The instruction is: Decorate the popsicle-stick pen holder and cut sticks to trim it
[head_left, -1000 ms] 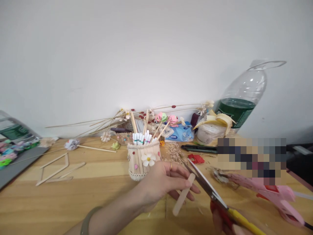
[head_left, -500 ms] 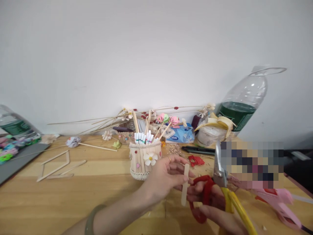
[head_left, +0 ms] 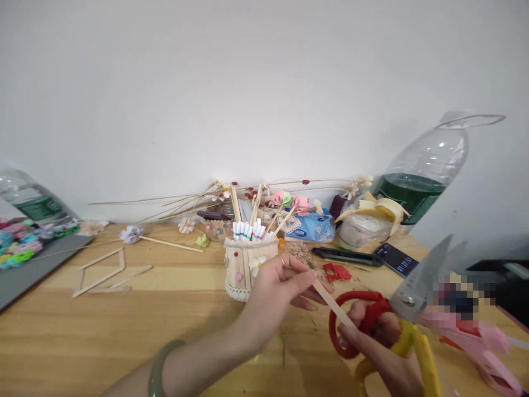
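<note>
My left hand [head_left: 285, 284] pinches the upper end of a wooden craft stick [head_left: 333, 302] between thumb and fingertips. The stick slants down to the right, where my right thumb presses on its lower end. Around my right hand [head_left: 378, 336] are the handles of a pair of scissors [head_left: 407, 300], one loop red and one yellow, with the blades pointing up and right. Just behind my left hand stands a stick-covered holder [head_left: 248, 264] with lace trim, holding several white-capped pens and thin sticks.
Craft sticks [head_left: 101, 275] lie on the table at left, near a paper flower [head_left: 131, 234]. Rightward are a box cutter [head_left: 346, 256], a phone [head_left: 395, 259], red scraps [head_left: 335, 272] and a pink glue gun [head_left: 475, 342]. Behind stand a tissue pack [head_left: 312, 226] and a large bottle [head_left: 421, 171].
The craft stick has gone from upright to slanting, and my right thumb is now on its lower end. The scissors have tilted to the right, uncovering the phone. The view has shifted slightly.
</note>
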`<state>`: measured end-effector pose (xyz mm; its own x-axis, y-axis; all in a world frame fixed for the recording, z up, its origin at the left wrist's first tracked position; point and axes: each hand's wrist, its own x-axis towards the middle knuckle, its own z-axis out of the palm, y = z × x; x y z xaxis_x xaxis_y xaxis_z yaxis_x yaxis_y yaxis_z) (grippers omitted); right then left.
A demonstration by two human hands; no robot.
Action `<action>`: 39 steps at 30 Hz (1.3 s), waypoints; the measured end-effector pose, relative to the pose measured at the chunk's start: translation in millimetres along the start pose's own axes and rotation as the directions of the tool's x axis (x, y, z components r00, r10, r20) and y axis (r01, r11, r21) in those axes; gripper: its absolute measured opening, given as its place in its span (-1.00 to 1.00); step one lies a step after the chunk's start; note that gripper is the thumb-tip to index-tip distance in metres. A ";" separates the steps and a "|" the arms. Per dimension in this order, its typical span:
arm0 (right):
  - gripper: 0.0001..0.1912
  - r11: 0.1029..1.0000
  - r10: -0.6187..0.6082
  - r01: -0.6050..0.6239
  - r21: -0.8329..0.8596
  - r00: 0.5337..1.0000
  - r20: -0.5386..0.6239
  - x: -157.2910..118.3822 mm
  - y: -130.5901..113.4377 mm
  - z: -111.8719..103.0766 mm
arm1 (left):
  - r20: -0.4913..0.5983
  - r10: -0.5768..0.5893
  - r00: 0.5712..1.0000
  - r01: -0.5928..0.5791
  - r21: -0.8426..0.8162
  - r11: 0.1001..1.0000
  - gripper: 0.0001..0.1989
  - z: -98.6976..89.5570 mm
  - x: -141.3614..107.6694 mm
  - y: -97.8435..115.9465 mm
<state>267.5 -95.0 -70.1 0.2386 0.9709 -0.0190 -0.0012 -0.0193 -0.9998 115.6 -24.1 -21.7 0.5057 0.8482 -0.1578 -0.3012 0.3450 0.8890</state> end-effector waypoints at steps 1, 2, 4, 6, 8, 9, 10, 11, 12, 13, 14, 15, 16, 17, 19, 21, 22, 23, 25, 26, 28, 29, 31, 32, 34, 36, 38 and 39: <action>-0.61 1.000 -0.011 0.011 -0.014 1.000 -0.014 0.1 -1.1 -3.3 | 0.005 -0.006 1.000 0.006 -0.010 1.000 -0.70 -0.2 0.0 -0.1; -0.61 1.000 -0.023 0.022 -0.022 0.999 -0.025 0.2 -2.1 -6.4 | 0.010 -0.012 1.000 0.012 -0.021 1.000 -0.69 -0.3 -0.1 -0.4; -0.62 0.999 -0.037 0.036 -0.025 0.998 -0.050 0.8 -4.0 -10.7 | 0.025 -0.017 1.000 0.018 -0.038 0.999 -0.66 -0.3 -0.6 -1.1; -0.63 0.999 -0.039 0.038 -0.011 0.998 -0.056 0.9 -6.2 -10.7 | 0.069 -0.002 0.998 0.004 -0.039 0.999 -0.67 -0.2 -1.6 -1.3; -0.62 1.000 -0.028 0.028 0.009 0.999 -0.042 0.2 -9.0 -6.2 | 0.117 0.041 0.992 -0.036 -0.049 0.998 -0.72 0.0 -2.9 -0.7; -0.61 1.000 -0.017 0.018 0.022 0.999 -0.038 -0.7 -10.6 -2.7 | 0.135 0.064 0.989 -0.056 -0.065 0.996 -0.73 0.2 -3.4 -0.2; -0.60 0.999 -0.003 0.004 0.035 0.999 -0.040 -1.7 -12.1 1.2 | 0.150 0.079 0.986 -0.067 -0.081 0.994 -0.75 0.4 -3.6 0.3; -0.59 0.999 0.014 -0.011 0.047 0.999 -0.046 -3.0 -13.2 4.8 | 0.164 0.081 0.983 -0.067 -0.091 0.994 -0.78 0.6 -3.6 0.7; -0.59 0.998 0.028 -0.025 0.056 0.998 -0.054 -4.2 -13.9 7.9 | 0.176 0.076 0.981 -0.061 -0.089 0.994 -0.82 1.0 -3.3 1.0; -0.59 0.998 0.041 -0.038 0.059 0.998 -0.056 -5.4 -13.8 10.0 | 0.177 0.066 0.982 -0.052 -0.080 0.995 -0.85 1.4 -3.0 1.2; -0.59 0.997 0.049 -0.046 0.055 0.998 -0.047 -6.2 -13.0 10.7 | 0.164 0.053 0.985 -0.042 -0.071 0.997 -0.86 1.7 -2.6 1.2; -0.59 0.998 0.051 -0.050 0.044 0.998 -0.025 -6.4 -11.6 9.7 | 0.138 0.045 0.989 -0.035 -0.068 0.997 -0.88 2.0 -2.2 1.1; -0.61 0.998 0.052 -0.052 0.023 0.999 0.006 -5.8 -10.0 7.0 | 0.107 0.040 0.993 -0.032 -0.077 0.997 -0.88 2.1 -1.9 1.2; -0.63 0.999 0.052 -0.052 -0.003 0.997 0.049 -4.3 -8.7 2.7 | 0.077 0.035 0.996 -0.028 -0.094 0.995 -0.87 2.2 -1.7 1.4; -0.65 0.997 0.052 -0.043 -0.057 0.984 0.172 1.8 -8.6 -9.6 | 0.056 0.011 0.998 -0.004 -0.132 0.991 -0.80 2.1 -1.7 2.7; -0.64 0.995 0.037 -0.007 -0.095 0.949 0.312 10.2 -13.6 -22.7 | 0.060 -0.008 0.998 0.017 -0.148 0.989 -0.75 1.9 -2.1 4.8; -0.65 0.995 0.011 0.027 -0.099 0.932 0.364 14.1 -17.9 -27.9 | 0.054 -0.011 0.998 0.019 -0.147 0.989 -0.73 1.8 -2.3 5.9; -0.67 0.991 0.024 0.031 -0.132 0.918 0.396 17.1 -22.8 -31.5 | 0.048 -0.009 0.999 0.016 -0.140 0.990 -0.73 1.7 -2.5 6.9; -0.65 0.989 0.059 0.025 -0.146 0.838 0.542 18.9 -32.9 -33.3 | 0.030 0.013 0.999 -0.010 -0.109 0.994 -0.75 1.3 -2.8 8.2; -0.65 0.985 0.061 0.033 -0.168 0.849 0.525 17.7 -37.6 -31.7 | 0.024 0.027 0.999 -0.024 -0.094 0.995 -0.76 1.1 -2.9 8.6; -0.63 0.982 0.055 0.045 -0.185 0.863 0.501 13.0 -45.7 -25.4 | 0.027 0.046 0.999 -0.043 -0.083 0.996 -0.77 0.5 -2.8 8.9; -0.62 0.981 0.049 0.050 -0.190 0.873 0.485 10.7 -49.6 -21.6 | 0.031 0.049 0.998 -0.047 -0.084 0.995 -0.77 0.1 -2.6 9.2; -0.61 0.978 0.070 0.036 -0.207 0.872 0.484 8.5 -57.3 -14.4 | 0.031 0.048 0.998 -0.045 -0.091 0.995 -0.75 -0.7 -1.7 10.2; -0.63 0.973 0.103 0.014 -0.230 0.866 0.489 8.9 -61.2 -11.5 | 0.026 0.046 0.999 -0.044 -0.092 0.995 -0.74 -1.3 -1.1 11.0; -0.66 0.963 0.151 -0.013 -0.270 0.853 0.500 12.1 -68.2 -7.2 | 0.007 0.044 0.999 -0.043 -0.090 0.995 -0.72 -2.6 0.7 13.0; -0.66 0.960 0.137 0.010 -0.281 0.857 0.496 16.4 -73.0 -4.4 | -0.015 0.047 0.999 -0.048 -0.082 0.995 -0.69 -3.9 2.9 15.2; -0.63 0.957 0.096 0.060 -0.285 0.860 0.501 20.5 -75.0 -2.1 | -0.029 0.050 0.998 -0.051 -0.060 0.997 -0.65 -5.1 5.3 16.8; -0.60 0.954 0.070 0.089 -0.285 0.861 0.504 22.4 -75.2 -1.0 | -0.031 0.053 0.998 -0.054 -0.050 0.997 -0.63 -5.6 6.4 17.3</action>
<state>274.0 -72.0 4.7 -0.2837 0.9549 -0.0879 0.2969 0.0003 -0.9549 109.1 -10.5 -9.7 0.4635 0.8773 -0.1242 -0.3685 0.3183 0.8735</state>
